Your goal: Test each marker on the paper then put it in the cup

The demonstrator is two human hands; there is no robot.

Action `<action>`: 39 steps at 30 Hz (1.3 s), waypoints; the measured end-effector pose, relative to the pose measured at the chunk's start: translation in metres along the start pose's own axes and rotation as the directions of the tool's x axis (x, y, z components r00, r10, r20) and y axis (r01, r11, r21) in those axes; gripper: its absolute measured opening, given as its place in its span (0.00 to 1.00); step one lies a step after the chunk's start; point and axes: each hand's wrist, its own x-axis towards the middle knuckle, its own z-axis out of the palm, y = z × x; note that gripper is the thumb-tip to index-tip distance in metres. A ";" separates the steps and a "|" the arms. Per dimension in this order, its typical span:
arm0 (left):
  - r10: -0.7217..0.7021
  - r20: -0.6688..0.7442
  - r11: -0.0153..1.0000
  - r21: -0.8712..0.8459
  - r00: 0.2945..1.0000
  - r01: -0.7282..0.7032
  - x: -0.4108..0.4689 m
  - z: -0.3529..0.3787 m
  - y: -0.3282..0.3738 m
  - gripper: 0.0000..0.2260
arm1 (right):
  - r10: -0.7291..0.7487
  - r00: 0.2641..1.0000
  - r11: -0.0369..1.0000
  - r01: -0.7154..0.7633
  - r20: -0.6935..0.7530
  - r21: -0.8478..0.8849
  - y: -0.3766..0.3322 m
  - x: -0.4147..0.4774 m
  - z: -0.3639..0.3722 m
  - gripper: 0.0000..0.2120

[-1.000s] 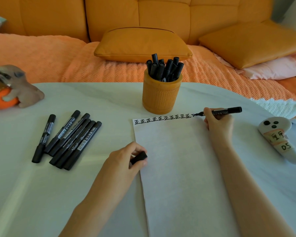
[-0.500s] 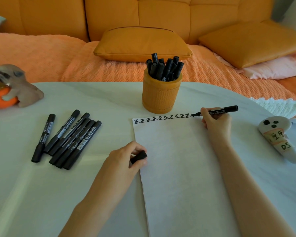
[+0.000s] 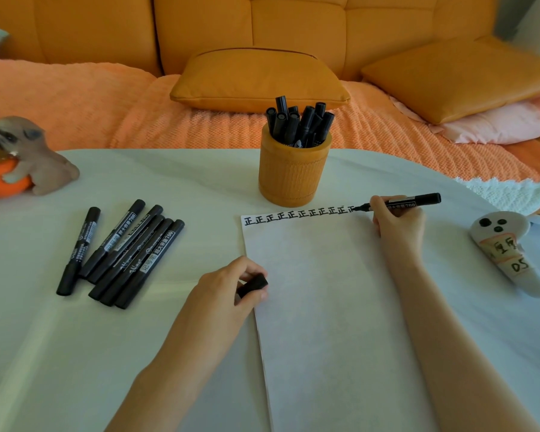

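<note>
Marker (image 3: 401, 203) sits pinched in my right hand (image 3: 398, 226), tip touching the paper (image 3: 325, 307) at its top row of characters, just before the cup (image 3: 293, 173). My left hand (image 3: 225, 294) grips the cap (image 3: 252, 285) at the paper's left edge. Six markers (image 3: 122, 254) lie left.

At your ten o'clock, a grey dog figurine (image 3: 35, 157) leans on an orange object (image 3: 0, 185) on the white table (image 3: 169, 176). At three o'clock lies a white ghost-shaped toy (image 3: 508, 251). At twelve you see an orange sofa (image 3: 293, 26) with a cushion (image 3: 256, 79).
</note>
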 end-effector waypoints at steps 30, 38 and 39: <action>0.001 0.005 1.000 -0.019 1.000 -0.001 0.001 0.000 -0.001 0.06 | -0.006 0.998 0.999 0.003 -0.068 -0.042 0.005 0.003 0.001 0.14; 0.000 0.006 1.000 -0.020 1.000 0.000 0.000 -0.001 0.000 0.06 | 0.004 0.995 0.999 0.000 -0.095 0.039 0.004 0.004 -0.001 0.13; 0.001 0.006 1.000 -0.020 1.000 -0.001 0.000 -0.001 0.000 0.06 | 0.010 0.993 0.996 0.000 -0.116 0.088 0.003 0.004 -0.002 0.13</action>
